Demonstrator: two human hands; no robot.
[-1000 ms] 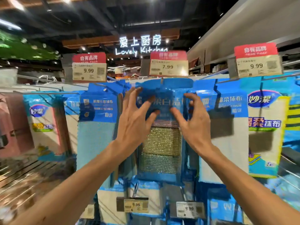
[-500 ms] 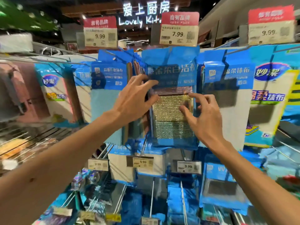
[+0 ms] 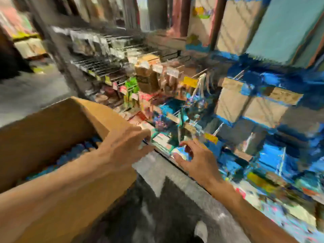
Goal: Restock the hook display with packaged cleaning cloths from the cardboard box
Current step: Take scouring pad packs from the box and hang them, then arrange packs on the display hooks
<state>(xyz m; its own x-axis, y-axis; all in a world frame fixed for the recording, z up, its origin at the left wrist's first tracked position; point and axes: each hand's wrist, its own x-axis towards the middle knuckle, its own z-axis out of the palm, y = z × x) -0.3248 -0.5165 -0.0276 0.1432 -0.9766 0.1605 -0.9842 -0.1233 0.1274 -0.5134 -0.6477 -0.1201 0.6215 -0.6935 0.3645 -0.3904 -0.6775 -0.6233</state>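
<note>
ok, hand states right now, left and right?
Left hand: over the cardboard box corner, too blurred to tell if it grips anything.
Right hand: open, fingers loosely curled, holding nothing.

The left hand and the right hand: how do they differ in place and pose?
The left hand is over the corner of the cardboard box; the right hand is past the box, before the blue packages. The left hand's fingers lie together; the right hand's fingers are spread, loosely curled. Both are bare and blurred.

Head camera looks down, close over cardboard box point(image 3: 52, 123) and hook display point(image 3: 217, 128)
</note>
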